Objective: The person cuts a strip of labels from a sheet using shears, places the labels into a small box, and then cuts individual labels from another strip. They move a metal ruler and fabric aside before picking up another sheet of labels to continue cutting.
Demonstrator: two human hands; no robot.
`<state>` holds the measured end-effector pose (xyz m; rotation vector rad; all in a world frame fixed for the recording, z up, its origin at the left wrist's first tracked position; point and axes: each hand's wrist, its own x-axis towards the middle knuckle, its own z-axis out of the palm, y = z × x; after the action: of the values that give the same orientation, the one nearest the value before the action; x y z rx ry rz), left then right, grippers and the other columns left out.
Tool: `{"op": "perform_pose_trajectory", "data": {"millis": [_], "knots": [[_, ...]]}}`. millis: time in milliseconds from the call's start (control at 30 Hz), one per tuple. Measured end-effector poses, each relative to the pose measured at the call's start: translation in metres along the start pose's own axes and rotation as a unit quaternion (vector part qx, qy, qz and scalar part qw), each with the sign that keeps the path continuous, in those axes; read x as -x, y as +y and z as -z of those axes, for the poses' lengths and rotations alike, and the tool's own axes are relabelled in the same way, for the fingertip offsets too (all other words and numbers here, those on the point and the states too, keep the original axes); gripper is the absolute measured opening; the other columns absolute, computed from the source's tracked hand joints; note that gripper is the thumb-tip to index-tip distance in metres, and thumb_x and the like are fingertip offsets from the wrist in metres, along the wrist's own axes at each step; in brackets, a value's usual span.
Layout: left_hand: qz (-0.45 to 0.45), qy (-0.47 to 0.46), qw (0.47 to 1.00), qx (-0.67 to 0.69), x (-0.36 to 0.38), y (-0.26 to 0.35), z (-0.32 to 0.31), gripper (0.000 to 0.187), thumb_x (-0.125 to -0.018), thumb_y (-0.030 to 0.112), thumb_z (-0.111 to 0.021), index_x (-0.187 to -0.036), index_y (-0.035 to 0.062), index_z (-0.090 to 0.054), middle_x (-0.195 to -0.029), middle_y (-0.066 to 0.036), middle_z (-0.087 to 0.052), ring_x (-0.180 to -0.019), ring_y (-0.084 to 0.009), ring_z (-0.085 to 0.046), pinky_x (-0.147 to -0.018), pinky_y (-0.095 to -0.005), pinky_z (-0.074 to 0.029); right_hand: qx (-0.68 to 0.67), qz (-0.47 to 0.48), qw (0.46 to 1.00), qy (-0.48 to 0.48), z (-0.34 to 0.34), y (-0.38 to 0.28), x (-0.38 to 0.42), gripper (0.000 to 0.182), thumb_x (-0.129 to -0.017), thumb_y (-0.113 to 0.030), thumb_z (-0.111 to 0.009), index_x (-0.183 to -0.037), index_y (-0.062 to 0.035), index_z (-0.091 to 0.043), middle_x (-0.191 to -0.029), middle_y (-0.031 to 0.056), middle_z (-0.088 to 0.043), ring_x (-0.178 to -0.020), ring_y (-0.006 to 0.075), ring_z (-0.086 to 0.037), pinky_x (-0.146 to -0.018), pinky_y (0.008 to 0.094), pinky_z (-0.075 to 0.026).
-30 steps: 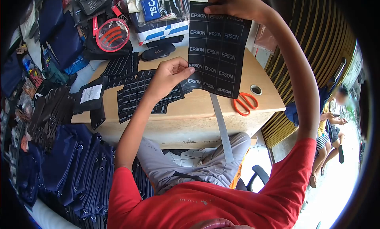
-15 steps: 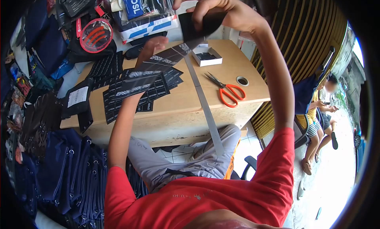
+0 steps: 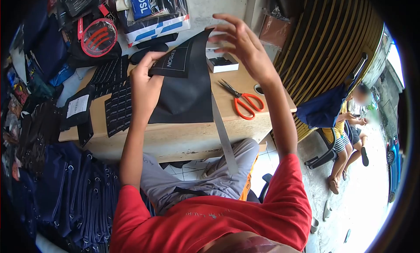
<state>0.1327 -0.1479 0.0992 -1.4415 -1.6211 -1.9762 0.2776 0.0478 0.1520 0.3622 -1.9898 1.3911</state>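
Observation:
A black sheet (image 3: 186,93) with a white-printed EPSON panel hangs above the front of the wooden table. My left hand (image 3: 146,82) pinches its folded upper left part between thumb and fingers. At the sheet's top right corner is my right hand (image 3: 240,45), its fingers spread and holding nothing. A long metal ruler (image 3: 224,141) runs from under the sheet over the table edge towards my leg. Orange-handled scissors (image 3: 245,102) lie with blades parted to the right of the sheet. Black printed pieces (image 3: 118,113) lie to the left, partly hidden by my arm.
On the wooden table (image 3: 280,106) are a small white box (image 3: 225,65) and a tape roll (image 3: 258,89). Wrapped packages (image 3: 157,23) stand behind. Dark blue bags (image 3: 87,191) are heaped at lower left. Two people (image 3: 350,126) sit outside at right.
The black sheet has been swung down and spread over the printed pieces. My left hand has taken hold of its upper left part. My right hand has let go and moved lower.

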Motion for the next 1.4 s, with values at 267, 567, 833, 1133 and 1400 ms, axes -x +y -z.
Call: {"op": "perform_pose_trajectory", "data": {"millis": [267, 567, 833, 1133, 1400], "knots": [[0.162, -0.004, 0.987, 0.023, 0.019, -0.005, 0.002, 0.04, -0.096, 0.037, -0.061, -0.108, -0.0006, -0.061, -0.085, -0.003, -0.065, -0.083, -0.0065, -0.056, -0.078, -0.0219, -0.043, -0.082, -0.134, 0.987, 0.017, -0.049, 0.025, 0.039, 0.071, -0.095, -0.055, -0.053, -0.14, -0.0013, -0.041, -0.12, 0.0141, -0.058, -0.11, 0.0206, -0.057, -0.093, 0.0348, -0.047], [0.244, -0.314, 0.511, 0.762, 0.085, -0.061, -0.031, 0.042, -0.095, 0.043, -0.053, -0.074, 0.0081, -0.042, -0.044, 0.006, -0.028, -0.035, -0.0031, -0.023, -0.037, -0.0203, -0.017, 0.024, -0.035, 0.997, -0.057, -0.067, 0.048, 0.035, 0.069, -0.092, -0.045, -0.063, -0.143, -0.0069, -0.039, -0.129, 0.0149, -0.053, -0.122, 0.0257, -0.051, -0.1, 0.0428, -0.042], [0.354, -0.33, 0.425, 0.764, 0.136, -0.06, -0.045, 0.055, -0.093, 0.054, -0.051, -0.081, 0.0015, -0.044, -0.044, 0.004, -0.03, -0.033, -0.0042, -0.022, -0.036, -0.0211, -0.016, -0.103, -0.182, 0.975, -0.077, -0.047, 0.05, 0.046, 0.016, -0.091, -0.011, -0.068, -0.102, 0.0008, -0.067, -0.088, 0.0014, -0.069, -0.083, 0.0049, -0.061, -0.076, 0.0199, -0.048], [0.384, -0.006, 0.605, 0.698, 0.173, -0.054, -0.054, 0.076, -0.095, 0.068, -0.027, -0.139, 0.008, -0.04, -0.131, -0.013, -0.05, -0.108, -0.0261, -0.053, -0.078, -0.0384, -0.046, -0.051, -0.217, 0.955, 0.198, -0.059, 0.06, 0.089, 0.017, -0.088, -0.003, -0.066, -0.102, -0.0009, -0.057, -0.092, 0.0073, -0.063, -0.068, 0.009, -0.059, -0.058, 0.022, -0.056], [0.389, -0.065, 0.788, 0.473, 0.214, -0.057, -0.064, 0.091, -0.084, 0.078, -0.041, -0.147, 0.0135, -0.032, -0.145, -0.011, -0.041, -0.127, -0.0254, -0.045, -0.095, -0.0406, -0.045, -0.067, -0.299, 0.932, 0.191, -0.089, 0.077, 0.131, 0.026, -0.089, -0.002, -0.064, -0.111, 0.0005, -0.05, -0.087, 0.0065, -0.054, -0.071, 0.0145, -0.064, -0.06, 0.0248, -0.057]]}}
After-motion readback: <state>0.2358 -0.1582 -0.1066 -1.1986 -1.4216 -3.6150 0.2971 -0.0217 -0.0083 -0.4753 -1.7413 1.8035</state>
